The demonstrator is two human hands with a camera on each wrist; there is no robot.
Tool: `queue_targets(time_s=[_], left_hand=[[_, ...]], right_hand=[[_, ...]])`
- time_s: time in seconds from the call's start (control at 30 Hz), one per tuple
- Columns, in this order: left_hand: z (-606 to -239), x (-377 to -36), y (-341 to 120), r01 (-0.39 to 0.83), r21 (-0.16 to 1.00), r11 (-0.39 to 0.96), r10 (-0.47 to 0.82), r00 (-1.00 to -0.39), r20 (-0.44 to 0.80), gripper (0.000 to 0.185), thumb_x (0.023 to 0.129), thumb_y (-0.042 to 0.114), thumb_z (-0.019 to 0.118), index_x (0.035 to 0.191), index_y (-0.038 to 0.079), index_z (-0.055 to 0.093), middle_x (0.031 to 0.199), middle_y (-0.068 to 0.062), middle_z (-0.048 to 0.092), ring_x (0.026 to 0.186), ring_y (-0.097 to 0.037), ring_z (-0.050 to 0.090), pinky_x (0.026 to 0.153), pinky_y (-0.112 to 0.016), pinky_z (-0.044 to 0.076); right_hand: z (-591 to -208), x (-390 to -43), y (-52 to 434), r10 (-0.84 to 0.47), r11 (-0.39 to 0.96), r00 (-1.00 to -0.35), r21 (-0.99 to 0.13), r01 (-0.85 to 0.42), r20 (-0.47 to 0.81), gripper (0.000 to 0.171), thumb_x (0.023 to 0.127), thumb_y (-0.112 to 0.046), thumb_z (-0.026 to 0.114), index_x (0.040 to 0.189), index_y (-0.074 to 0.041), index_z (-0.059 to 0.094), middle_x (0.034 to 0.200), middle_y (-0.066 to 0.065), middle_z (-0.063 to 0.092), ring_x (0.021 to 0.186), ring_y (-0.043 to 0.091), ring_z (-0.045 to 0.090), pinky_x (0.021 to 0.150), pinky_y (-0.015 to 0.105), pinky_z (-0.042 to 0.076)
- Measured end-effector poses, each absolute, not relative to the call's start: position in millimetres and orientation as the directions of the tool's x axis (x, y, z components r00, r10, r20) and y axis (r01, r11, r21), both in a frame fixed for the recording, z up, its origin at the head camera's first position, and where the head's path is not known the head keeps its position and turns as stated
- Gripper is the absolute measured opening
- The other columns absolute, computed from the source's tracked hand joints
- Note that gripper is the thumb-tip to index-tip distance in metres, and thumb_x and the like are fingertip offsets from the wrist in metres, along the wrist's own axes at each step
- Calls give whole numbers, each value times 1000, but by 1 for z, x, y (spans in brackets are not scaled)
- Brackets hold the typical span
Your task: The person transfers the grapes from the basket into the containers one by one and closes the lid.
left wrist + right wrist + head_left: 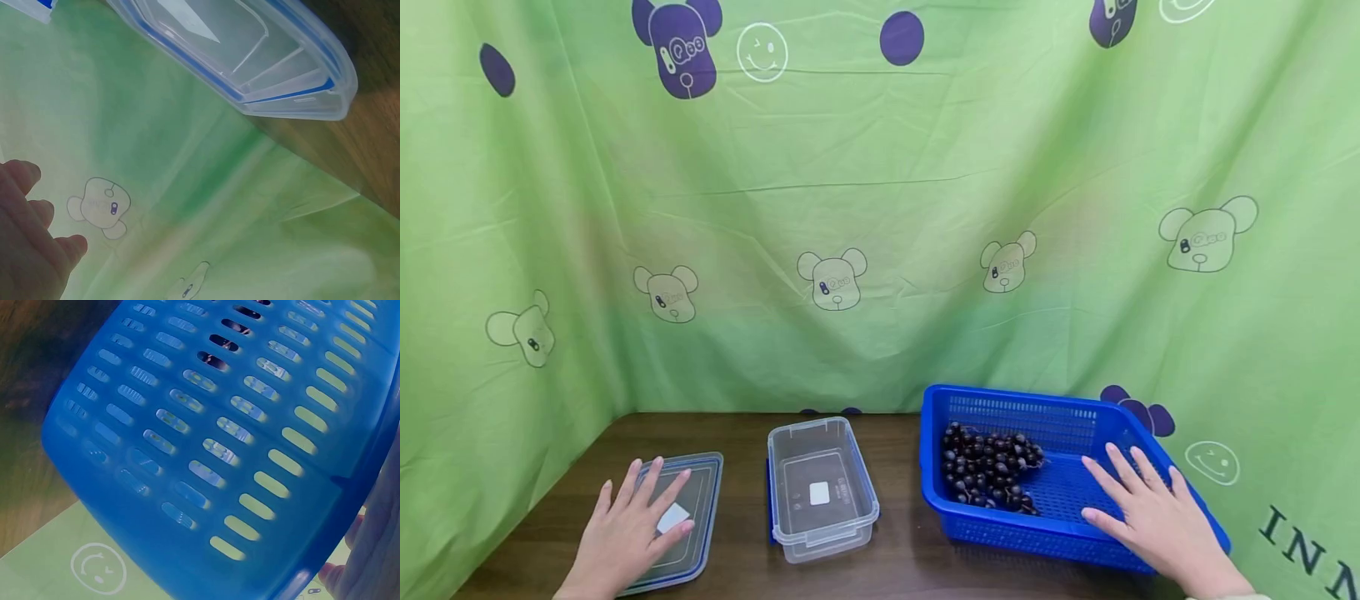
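With fingers spread, my left hand [628, 529] hovers over a clear lid [700, 500] with a blue seal and a white label, at the table's left. My right hand [1157, 512] is spread over the right end of a blue plastic basket [1015, 533]. A bunch of dark grapes [988, 467] lies in the basket's left half. Between the hands stands a clear rectangular container [831, 533], its top uncovered and a white label on its bottom. In the right wrist view the slotted basket wall [206, 425] fills most of the picture, fingers [334, 575] beside its rim.
The brown wooden table [745, 567] carries all of these things. A green curtain [880, 350] printed with bear heads and smiley faces hangs behind the table and along both sides. A blue strip [771, 508] shows along the container's left side.
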State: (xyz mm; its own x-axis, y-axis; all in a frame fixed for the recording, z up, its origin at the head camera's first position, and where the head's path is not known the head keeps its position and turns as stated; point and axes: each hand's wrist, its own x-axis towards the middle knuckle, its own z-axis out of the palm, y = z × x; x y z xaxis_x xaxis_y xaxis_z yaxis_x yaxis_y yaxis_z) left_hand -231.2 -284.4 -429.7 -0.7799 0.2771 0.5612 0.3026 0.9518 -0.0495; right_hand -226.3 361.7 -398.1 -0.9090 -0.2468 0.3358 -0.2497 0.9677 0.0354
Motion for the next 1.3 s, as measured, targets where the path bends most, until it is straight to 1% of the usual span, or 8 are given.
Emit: queue_targets(time_s=[0.17,0.27,0.4,0.5,0.73,0.87,1.0,1.3], left_hand=[[-429,-231,-283,311,-44,949,281,-778,562,64,86,58,55,140,24,49,142,-23,43,139,-6,-19,99,-66,26],[-429,-231,-281,319,-42,947,286,-776,561,63,87,57,56,139,23,50,141,-23,44,143,-12,-14,99,-65,26],[-426,-233,-277,341,-37,939,304,-778,550,61,87,55,56,136,20,53,140,-23,46,144,-36,13,100,-65,26],[-421,-234,-273,361,0,932,311,-802,510,59,88,53,57,136,18,54,142,-23,45,136,-42,28,102,-64,25],[-410,-237,-264,382,52,923,325,-844,427,60,90,49,58,138,14,52,145,-21,42,135,-46,29,104,-64,24],[-408,-241,-257,416,43,908,364,-838,407,61,90,50,57,139,13,52,143,-21,44,133,-47,32,101,-65,29],[-407,-246,-250,446,59,893,392,-835,387,61,90,51,56,139,15,52,142,-21,45,133,-46,33,100,-65,31],[-407,-256,-237,476,45,878,430,-828,360,61,91,52,55,139,15,52,141,-20,47,133,-44,36,100,-63,33]], right_hand=[[-396,-228,359,-253,966,-909,28,-258,331,75,93,-54,52,154,-22,23,152,25,25,143,39,-8,100,73,10],[-391,-231,356,-256,964,-913,10,-267,318,74,93,-54,51,153,-20,25,151,25,27,142,45,1,100,73,10],[-381,-235,351,-250,957,-925,-73,-281,287,70,95,-51,50,151,-15,31,148,28,31,136,52,18,99,73,13],[-370,-240,346,-251,942,-933,-156,-297,259,66,96,-47,50,149,-10,35,146,31,32,132,54,25,98,73,16],[-344,-257,338,-278,897,-943,-301,-323,183,63,101,-43,42,147,-1,34,145,35,30,127,57,32,92,71,31],[-335,-266,337,-293,865,-946,-383,-325,140,61,104,-39,36,147,4,31,143,37,32,127,58,30,93,70,31],[-330,-276,336,-323,840,-933,-404,-361,161,56,105,-32,32,144,8,34,139,38,36,124,59,34,93,69,33],[-330,-296,329,-331,768,-941,-561,-310,67,60,107,-35,23,145,11,26,144,39,26,130,58,24,99,67,29]])
